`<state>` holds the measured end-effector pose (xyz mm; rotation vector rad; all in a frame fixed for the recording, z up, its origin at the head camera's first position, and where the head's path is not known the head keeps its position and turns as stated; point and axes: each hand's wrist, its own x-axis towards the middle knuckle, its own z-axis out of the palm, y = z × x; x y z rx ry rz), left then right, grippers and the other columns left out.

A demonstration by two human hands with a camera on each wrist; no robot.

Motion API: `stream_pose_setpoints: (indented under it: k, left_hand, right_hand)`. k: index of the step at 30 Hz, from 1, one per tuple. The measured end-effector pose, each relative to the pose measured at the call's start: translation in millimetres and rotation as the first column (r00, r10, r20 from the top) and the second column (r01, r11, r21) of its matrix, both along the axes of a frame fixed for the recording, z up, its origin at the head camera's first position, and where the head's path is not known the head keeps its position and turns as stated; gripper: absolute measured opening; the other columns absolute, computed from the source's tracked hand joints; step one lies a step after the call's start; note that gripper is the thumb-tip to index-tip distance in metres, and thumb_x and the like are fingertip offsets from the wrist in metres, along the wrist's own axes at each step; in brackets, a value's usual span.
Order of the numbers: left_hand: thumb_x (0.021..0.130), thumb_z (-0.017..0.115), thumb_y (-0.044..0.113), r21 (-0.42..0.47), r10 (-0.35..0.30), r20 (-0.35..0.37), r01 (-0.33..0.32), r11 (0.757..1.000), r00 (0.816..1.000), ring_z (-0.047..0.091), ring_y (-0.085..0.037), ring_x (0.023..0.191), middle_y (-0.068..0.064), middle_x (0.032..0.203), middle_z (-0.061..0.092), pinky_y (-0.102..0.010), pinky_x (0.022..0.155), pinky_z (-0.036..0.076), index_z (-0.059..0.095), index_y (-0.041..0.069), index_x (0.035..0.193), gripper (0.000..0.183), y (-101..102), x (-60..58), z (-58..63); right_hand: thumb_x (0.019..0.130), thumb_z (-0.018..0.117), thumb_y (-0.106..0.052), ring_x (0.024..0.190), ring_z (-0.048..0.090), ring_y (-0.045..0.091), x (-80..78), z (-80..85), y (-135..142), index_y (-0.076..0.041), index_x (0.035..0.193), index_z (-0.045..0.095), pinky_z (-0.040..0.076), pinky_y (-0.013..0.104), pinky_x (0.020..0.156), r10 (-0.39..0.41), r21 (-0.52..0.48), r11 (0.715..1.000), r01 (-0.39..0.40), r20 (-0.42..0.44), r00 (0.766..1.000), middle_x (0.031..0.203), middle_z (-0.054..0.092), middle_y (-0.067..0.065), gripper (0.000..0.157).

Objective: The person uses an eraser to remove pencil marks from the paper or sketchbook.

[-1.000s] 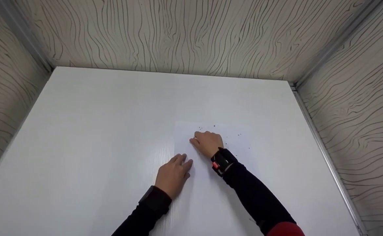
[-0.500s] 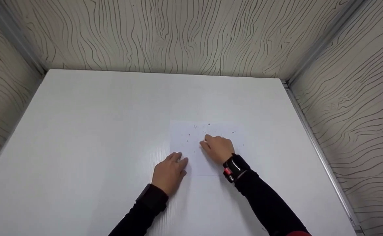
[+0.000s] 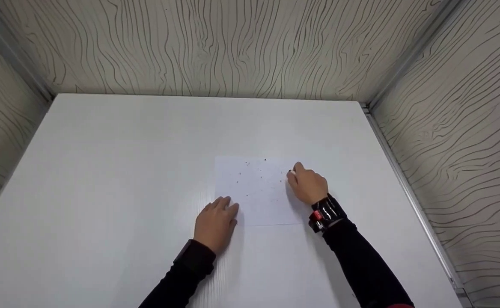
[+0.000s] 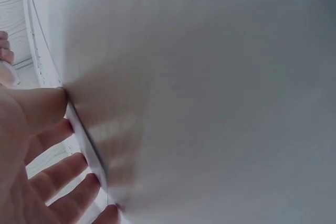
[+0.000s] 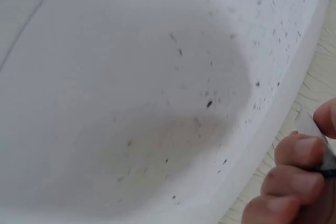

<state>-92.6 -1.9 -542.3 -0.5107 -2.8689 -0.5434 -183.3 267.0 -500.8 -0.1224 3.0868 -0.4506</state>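
A white sheet of paper (image 3: 258, 211) lies on the white table, with dark crumbs (image 5: 209, 104) scattered over its upper part. My left hand (image 3: 215, 224) rests at the sheet's lower left, fingers extended and fingertips pressing on its edge; the left wrist view shows the fingers (image 4: 58, 174) spread. Over the right side of the sheet, my right hand (image 3: 309, 185) pinches a small whitish eraser (image 5: 310, 128) with a dark band between thumb and curled fingers. Most of the eraser is hidden by the hand. Whether it touches the paper I cannot tell.
The white tabletop (image 3: 126, 171) extends widely around the sheet. Panels with a wood-grain pattern (image 3: 190, 47) rise behind the table and at both sides. A metal strip (image 3: 408, 192) runs along the right edge.
My right hand has moved right across the sheet with the eraser, uncovering crumbs on the paper's middle. The left hand stays at the lower left. The head view has shifted slightly.
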Motion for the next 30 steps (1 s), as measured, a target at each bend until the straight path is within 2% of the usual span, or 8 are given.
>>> stream_pose_setpoints:
  k: [5,8,11,18,21,24,27,30]
  left_hand:
    - [0.088,0.08,0.013,0.019,0.045,0.031,-0.046,0.999,0.998,0.065,-0.035,0.127,-0.015,0.131,0.07,-0.047,0.106,0.055,0.076,0.011,0.121,0.034,-12.7,-3.2,2.6]
    - [0.088,0.079,0.012,0.04,0.069,0.053,-0.071,0.997,0.996,0.064,-0.036,0.129,-0.015,0.133,0.069,-0.046,0.107,0.054,0.075,0.011,0.123,0.035,-22.7,-4.3,3.7]
    - [0.089,0.078,0.012,0.052,0.086,0.08,-0.091,0.994,0.993,0.063,-0.036,0.13,-0.016,0.135,0.067,-0.047,0.107,0.053,0.074,0.01,0.124,0.035,-31.8,-5.8,4.8]
    - [0.092,0.075,0.012,0.063,0.113,0.145,-0.123,0.99,0.983,0.059,-0.036,0.135,-0.016,0.14,0.064,-0.049,0.11,0.051,0.072,0.011,0.129,0.037,-46.7,-7.1,8.0]
    - [0.091,0.076,0.011,0.071,0.111,0.141,-0.122,0.99,0.984,0.059,-0.036,0.135,-0.016,0.14,0.064,-0.049,0.11,0.051,0.072,0.01,0.129,0.038,-48.6,-5.9,7.3]
    - [0.091,0.076,0.01,0.079,0.098,0.109,-0.107,0.991,0.989,0.059,-0.037,0.134,-0.017,0.139,0.064,-0.049,0.11,0.051,0.072,0.009,0.128,0.037,-48.9,-4.9,3.8]
    - [0.09,0.076,0.011,0.08,0.088,0.085,-0.095,0.992,0.992,0.059,-0.039,0.133,-0.018,0.138,0.065,-0.049,0.111,0.05,0.072,0.008,0.128,0.037,-48.8,-5.4,1.7]
    - [0.091,0.075,0.01,0.093,0.084,0.086,-0.092,0.991,0.993,0.059,-0.04,0.134,-0.019,0.138,0.064,-0.05,0.112,0.049,0.072,0.007,0.128,0.037,-48.8,-6.8,1.6]
  right_hand:
    - [0.103,0.057,-0.03,0.067,0.053,0.019,-3.9,7.1,15.2,-0.006,0.106,0.069,0.037,0.028,0.055,-0.024,-0.08,0.997,0.022,-0.022,0.999,0.077,0.06,0.006,0.027]
    - [0.102,0.062,-0.031,0.073,0.054,0.02,-5.7,9.4,27.0,-0.005,0.106,0.072,0.039,0.029,0.059,-0.036,-0.116,0.993,0.03,-0.049,0.998,0.082,0.061,0.008,0.028]
    - [0.102,0.063,-0.031,0.071,0.053,0.022,-7.9,9.4,42.7,-0.003,0.106,0.071,0.039,0.03,0.059,-0.071,-0.14,0.988,0.063,-0.053,0.996,0.08,0.06,0.01,0.029]
    - [0.102,0.061,-0.035,0.074,0.063,0.024,-6.8,-7.0,86.0,-0.003,0.109,0.066,0.043,0.029,0.061,-0.251,-0.181,0.95,0.255,0.043,0.967,0.093,0.071,0.015,0.033]
    - [0.101,0.061,-0.036,0.079,0.066,0.027,-3.5,-16.9,98.8,-0.003,0.107,0.065,0.044,0.029,0.061,-0.311,-0.184,0.929,0.321,0.081,0.947,0.097,0.073,0.017,0.035]
    - [0.1,0.062,-0.037,0.08,0.066,0.029,-1.4,-22.6,106.7,-0.002,0.102,0.065,0.042,0.03,0.061,-0.337,-0.184,0.921,0.345,0.072,0.939,0.093,0.071,0.017,0.035]
    - [0.101,0.061,-0.039,0.079,0.064,0.03,-0.9,-23.5,111.2,-0.001,0.099,0.064,0.041,0.031,0.061,-0.335,-0.181,0.923,0.34,0.057,0.941,0.089,0.069,0.016,0.038]
    - [0.103,0.058,-0.039,0.081,0.064,0.031,-0.9,-20.3,112.8,0.002,0.107,0.062,0.043,0.032,0.062,-0.319,-0.167,0.931,0.325,0.062,0.946,0.093,0.067,0.02,0.041]
